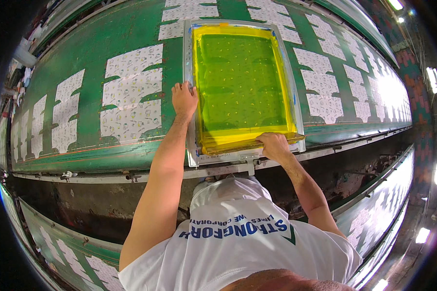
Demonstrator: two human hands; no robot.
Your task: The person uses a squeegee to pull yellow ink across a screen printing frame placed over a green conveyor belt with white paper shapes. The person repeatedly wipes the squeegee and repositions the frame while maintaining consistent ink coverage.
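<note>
**Both hands on the printing screen**

The yellow-meshed screen frame (243, 85) lies flat on the long green counter (97, 53) — over white printed cloth pieces (131, 92). The left hand (184, 99) grips its left edge, fingers curled; the right hand (274, 145) clasps the near edge, fingers bent.

Screen frame (243, 87): bright yellow border, mesh glowing lime green, tiny pale specks scattered across it, pale grey metal rim. Surface (92, 58): deep green, worn darker in streaks. Fabric panels (131, 92) left and right: white, small multicoloured speckle print, green scalloped notches cutting in. Shirt (238, 242) near: white, blue lettering, green tick.
</note>
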